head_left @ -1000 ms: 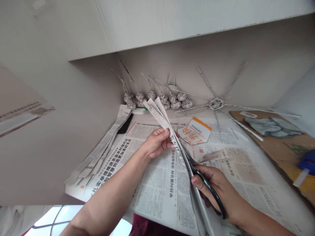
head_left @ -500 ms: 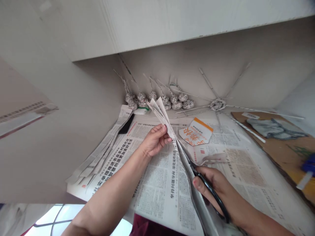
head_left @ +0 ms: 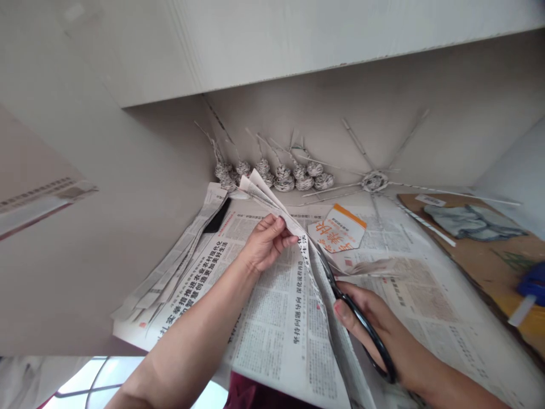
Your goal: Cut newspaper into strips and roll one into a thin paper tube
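Observation:
Between thumb and fingers, my left hand (head_left: 269,243) pinches a folded strip of newspaper (head_left: 268,199) whose loose ends fan out toward the wall. My right hand (head_left: 370,324) grips black-handled scissors (head_left: 369,335). Their blades lie along the folded newspaper just below the left hand, and how far apart they are is hard to see. Below the hands, the long newspaper strip runs down toward the front edge. A printed newspaper sheet (head_left: 272,318) is spread under both hands. A stack of cut newspaper strips (head_left: 183,250) lies at the left.
Several woven paper gourds (head_left: 283,177) stand along the back wall. A woven ring with radiating paper sticks (head_left: 374,180) leans to their right. An orange-and-white card (head_left: 338,228) lies on the newspaper. Cardboard (head_left: 481,255) and a blue object (head_left: 534,282) are at the right; a shelf overhangs.
The fanned ends of the newspaper strip have tilted further left. My hands stay in nearly the same place, and the scissors have shifted slightly up and left along the paper.

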`<state>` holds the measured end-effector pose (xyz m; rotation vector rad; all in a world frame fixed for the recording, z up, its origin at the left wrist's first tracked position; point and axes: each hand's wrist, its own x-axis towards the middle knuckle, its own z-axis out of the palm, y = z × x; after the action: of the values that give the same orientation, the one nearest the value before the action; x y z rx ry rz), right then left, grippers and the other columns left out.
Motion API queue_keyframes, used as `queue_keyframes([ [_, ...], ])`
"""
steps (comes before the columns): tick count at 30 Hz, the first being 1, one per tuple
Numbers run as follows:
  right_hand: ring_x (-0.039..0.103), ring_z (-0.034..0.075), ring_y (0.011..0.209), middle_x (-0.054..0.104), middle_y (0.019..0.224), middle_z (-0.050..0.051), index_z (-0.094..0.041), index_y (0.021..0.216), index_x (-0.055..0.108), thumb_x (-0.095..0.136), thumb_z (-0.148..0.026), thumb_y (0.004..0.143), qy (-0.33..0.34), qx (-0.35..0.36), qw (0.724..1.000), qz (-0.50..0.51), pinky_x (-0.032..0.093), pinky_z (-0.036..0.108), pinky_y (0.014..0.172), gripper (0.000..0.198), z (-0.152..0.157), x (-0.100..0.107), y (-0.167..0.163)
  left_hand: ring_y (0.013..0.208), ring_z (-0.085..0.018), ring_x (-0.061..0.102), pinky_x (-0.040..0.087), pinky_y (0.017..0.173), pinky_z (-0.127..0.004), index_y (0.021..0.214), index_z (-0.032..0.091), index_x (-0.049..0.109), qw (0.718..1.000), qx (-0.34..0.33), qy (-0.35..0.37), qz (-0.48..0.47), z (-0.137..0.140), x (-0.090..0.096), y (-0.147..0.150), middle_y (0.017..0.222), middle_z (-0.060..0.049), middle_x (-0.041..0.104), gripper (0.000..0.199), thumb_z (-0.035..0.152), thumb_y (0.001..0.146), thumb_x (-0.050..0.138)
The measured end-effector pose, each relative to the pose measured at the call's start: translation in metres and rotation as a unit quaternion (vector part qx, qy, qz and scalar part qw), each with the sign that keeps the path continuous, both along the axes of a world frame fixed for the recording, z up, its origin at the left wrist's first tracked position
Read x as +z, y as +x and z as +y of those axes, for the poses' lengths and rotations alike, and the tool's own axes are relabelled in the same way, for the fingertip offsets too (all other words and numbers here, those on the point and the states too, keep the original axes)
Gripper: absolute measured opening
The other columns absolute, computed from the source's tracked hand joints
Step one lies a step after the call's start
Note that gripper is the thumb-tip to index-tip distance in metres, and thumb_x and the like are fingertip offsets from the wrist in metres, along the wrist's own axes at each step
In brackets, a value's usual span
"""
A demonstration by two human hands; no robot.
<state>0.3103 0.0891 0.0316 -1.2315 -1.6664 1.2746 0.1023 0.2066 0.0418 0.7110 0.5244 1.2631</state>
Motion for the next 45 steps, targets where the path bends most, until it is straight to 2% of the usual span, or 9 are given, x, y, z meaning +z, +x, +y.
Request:
queue_keyframes([
  [6,0.062,0.024,0.088,0.066,0.088,0.005,-0.023,0.090,0.064,0.057,-0.057,0.088,-0.073,0.038,0.995,0.051,0.052,0.031,0.072,0.035,-0.001,0.002,-0.002,0.057,-0.011,0.065,0.055,0.049,-0.017,0.072,0.013,0.062,0.998,-0.055,0.001,0.020,0.001,-0.007,0.000,0.065,-0.001,0.067,0.028,0.028,0.068,0.085],
  [12,0.057,0.021,0.076,0.060,0.079,0.004,-0.023,0.081,0.060,0.056,-0.062,0.086,-0.063,0.031,0.997,0.018,0.049,0.030,0.061,0.040,0.001,0.003,0.002,0.055,-0.011,0.063,0.054,0.051,-0.018,0.072,0.013,0.063,0.996,-0.075,0.011,0.043,0.002,-0.008,0.002,0.063,0.000,0.066,0.036,0.035,0.061,0.089],
  [17,0.050,0.018,0.068,0.051,0.069,0.002,-0.022,0.073,0.055,0.054,-0.061,0.088,-0.047,0.045,0.998,-0.007,0.043,0.028,0.056,0.042,0.004,0.012,0.001,0.057,-0.012,0.064,0.051,0.047,-0.016,0.075,0.012,0.065,0.994,-0.095,0.015,0.057,-0.001,-0.011,0.006,0.065,-0.003,0.068,0.035,0.035,0.063,0.088],
  [25,0.054,0.017,0.067,0.060,0.074,0.002,-0.021,0.081,0.065,0.053,-0.066,0.086,-0.050,0.051,0.997,0.002,0.045,0.029,0.060,0.047,0.004,0.015,0.001,0.051,-0.011,0.064,0.049,0.040,-0.013,0.078,0.013,0.063,0.994,-0.102,0.007,0.037,-0.004,-0.016,0.013,0.064,-0.001,0.067,0.033,0.031,0.065,0.087],
  [29,0.053,0.017,0.070,0.059,0.075,0.002,-0.021,0.088,0.064,0.047,-0.066,0.089,-0.042,0.059,0.997,-0.013,0.044,0.029,0.066,0.049,0.003,0.011,0.003,0.055,-0.013,0.068,0.058,0.048,-0.019,0.079,0.013,0.062,0.994,-0.102,0.001,0.033,-0.004,-0.014,0.012,0.067,-0.001,0.069,0.036,0.029,0.062,0.089],
  [32,0.050,0.015,0.064,0.056,0.071,0.000,-0.021,0.092,0.062,0.044,-0.068,0.090,-0.049,0.060,0.997,0.001,0.042,0.028,0.061,0.051,0.002,0.006,0.004,0.056,-0.013,0.069,0.060,0.050,-0.020,0.079,0.013,0.061,0.994,-0.102,0.003,0.036,-0.003,-0.014,0.011,0.067,0.000,0.070,0.037,0.030,0.062,0.089],
  [36,0.046,0.014,0.058,0.052,0.067,0.000,-0.020,0.083,0.058,0.042,-0.072,0.088,-0.065,0.067,0.995,0.026,0.039,0.027,0.054,0.054,0.001,0.003,0.003,0.055,-0.013,0.069,0.060,0.050,-0.019,0.079,0.013,0.060,0.993,-0.112,0.008,0.037,-0.002,-0.014,0.010,0.066,0.000,0.070,0.037,0.031,0.064,0.088],
  [42,0.044,0.014,0.062,0.049,0.066,0.000,-0.021,0.072,0.051,0.045,-0.074,0.085,-0.016,0.048,0.998,0.024,0.038,0.027,0.056,0.056,0.001,-0.001,0.003,0.053,-0.013,0.069,0.060,0.050,-0.019,0.078,0.012,0.061,0.992,-0.122,0.013,0.041,-0.003,-0.014,0.009,0.064,-0.001,0.070,0.037,0.032,0.064,0.088],
  [45,0.042,0.013,0.059,0.045,0.063,-0.002,-0.022,0.071,0.046,0.041,-0.074,0.087,-0.031,0.067,0.997,0.028,0.036,0.025,0.052,0.055,0.000,-0.003,0.002,0.054,-0.013,0.069,0.060,0.050,-0.019,0.079,0.012,0.062,0.992,-0.118,0.009,0.036,-0.003,-0.014,0.009,0.064,-0.001,0.070,0.036,0.031,0.064,0.088],
])
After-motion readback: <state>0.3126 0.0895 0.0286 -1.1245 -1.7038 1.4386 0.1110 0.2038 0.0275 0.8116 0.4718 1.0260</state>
